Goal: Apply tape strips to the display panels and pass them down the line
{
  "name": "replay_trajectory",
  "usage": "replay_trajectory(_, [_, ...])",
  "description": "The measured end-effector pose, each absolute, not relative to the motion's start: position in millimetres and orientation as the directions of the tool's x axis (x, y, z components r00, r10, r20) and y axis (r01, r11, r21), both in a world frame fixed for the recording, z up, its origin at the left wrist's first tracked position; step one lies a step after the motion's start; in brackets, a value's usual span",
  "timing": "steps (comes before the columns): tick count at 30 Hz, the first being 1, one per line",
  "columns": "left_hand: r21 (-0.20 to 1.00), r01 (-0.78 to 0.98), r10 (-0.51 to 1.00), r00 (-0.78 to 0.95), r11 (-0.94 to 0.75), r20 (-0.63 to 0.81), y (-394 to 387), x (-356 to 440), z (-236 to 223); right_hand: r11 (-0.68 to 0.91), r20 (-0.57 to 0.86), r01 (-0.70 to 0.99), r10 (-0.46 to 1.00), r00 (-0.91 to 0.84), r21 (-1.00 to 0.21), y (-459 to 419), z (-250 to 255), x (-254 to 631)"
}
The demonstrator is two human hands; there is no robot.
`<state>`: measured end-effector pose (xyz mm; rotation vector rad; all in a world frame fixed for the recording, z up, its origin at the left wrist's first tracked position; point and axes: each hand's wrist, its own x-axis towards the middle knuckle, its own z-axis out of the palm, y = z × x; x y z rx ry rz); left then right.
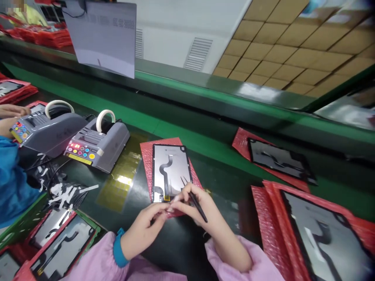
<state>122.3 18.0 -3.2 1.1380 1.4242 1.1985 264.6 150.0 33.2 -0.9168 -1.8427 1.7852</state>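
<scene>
A tablet screen panel (175, 171) lies back side up on a red bubble-wrap sleeve (147, 156), with a dark flex cable (165, 174) running down it to a yellow patch (166, 198). My right hand (195, 201) holds black tweezers (197, 207), their tips pointing up and away over the panel's right side. The fingertips of my left hand (148, 226) are pinched together and meet my right fingertips at the panel's lower edge. Something small and whitish shows between them; what it is I cannot make out.
Two grey tape dispensers (98, 142) stand at left, beside a yellow film sheet (118, 181). A co-worker's blue sleeve (14, 183) is at far left. Panels fill a green crate (96, 230). More panels (325, 234) in red sleeves lie at right.
</scene>
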Motion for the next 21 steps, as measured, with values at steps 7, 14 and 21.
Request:
replay_trajectory(7, [0.849, 0.527, 0.971, -0.219, 0.032, 0.1, 38, 99, -3, 0.167, -0.025, 0.22, 0.74, -0.673, -0.961, 210, 17, 227])
replay_trajectory(14, [0.385, 0.921, 0.975, -0.138, 0.06, 0.176, 63, 95, -1, 0.196, -0.019, 0.216, 0.697, -0.716, -0.957, 225, -2, 203])
replay_trajectory(21, [0.178, 0.978, 0.97, -0.141, 0.106, 0.196, 73, 98, -15, 0.268, 0.013, 0.305, 0.769, -0.639, -0.914, 228, -23, 193])
